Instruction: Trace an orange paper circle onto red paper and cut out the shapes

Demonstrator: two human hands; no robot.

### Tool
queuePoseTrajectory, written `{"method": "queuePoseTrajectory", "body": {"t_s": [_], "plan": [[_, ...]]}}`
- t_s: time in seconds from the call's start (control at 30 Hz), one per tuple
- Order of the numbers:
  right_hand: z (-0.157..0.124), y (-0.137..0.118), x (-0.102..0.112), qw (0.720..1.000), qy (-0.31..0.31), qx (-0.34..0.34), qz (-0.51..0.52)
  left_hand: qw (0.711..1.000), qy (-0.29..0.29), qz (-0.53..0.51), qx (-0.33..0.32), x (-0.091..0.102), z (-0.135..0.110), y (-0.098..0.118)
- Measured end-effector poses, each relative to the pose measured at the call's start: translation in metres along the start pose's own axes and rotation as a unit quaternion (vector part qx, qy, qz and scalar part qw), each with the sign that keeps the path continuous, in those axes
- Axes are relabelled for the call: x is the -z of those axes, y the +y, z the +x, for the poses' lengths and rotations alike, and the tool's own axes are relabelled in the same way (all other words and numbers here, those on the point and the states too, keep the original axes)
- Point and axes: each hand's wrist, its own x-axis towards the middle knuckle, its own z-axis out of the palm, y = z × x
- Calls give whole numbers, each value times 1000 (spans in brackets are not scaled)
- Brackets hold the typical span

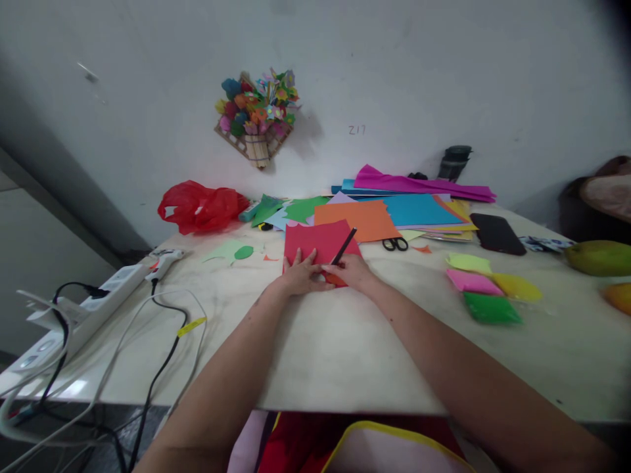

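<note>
A red sheet of paper (pixel 318 238) with a scalloped far edge lies on the pale table in front of me. My left hand (pixel 303 272) rests flat on its near left part, fingers spread. In my right hand (pixel 352 270) is a black pencil or pen (pixel 344 247), tilted with its upper end to the far right. Its tip is hidden by my fingers. A small orange paper piece (pixel 335 280) lies on the red sheet under my hands, partly covered. Just beyond, an orange sheet (pixel 357 220) overlaps other coloured papers. Black-handled scissors (pixel 395 244) lie to its right.
Left are a white power strip (pixel 98 309), cables and a red plastic bag (pixel 202 207). A green paper oval (pixel 243 252) lies nearer. To the right are coloured packets (pixel 490 307), a black phone (pixel 497 233) and a green fruit (pixel 599 257). A dark bottle (pixel 454 163) stands behind.
</note>
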Motion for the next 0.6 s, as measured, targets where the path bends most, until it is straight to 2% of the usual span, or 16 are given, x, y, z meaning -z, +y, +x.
{"method": "queuePoseTrajectory", "body": {"t_s": [0.6], "plan": [[0, 3, 0, 999, -15, -9, 33, 1000, -11, -4, -8, 2, 0, -2]]}}
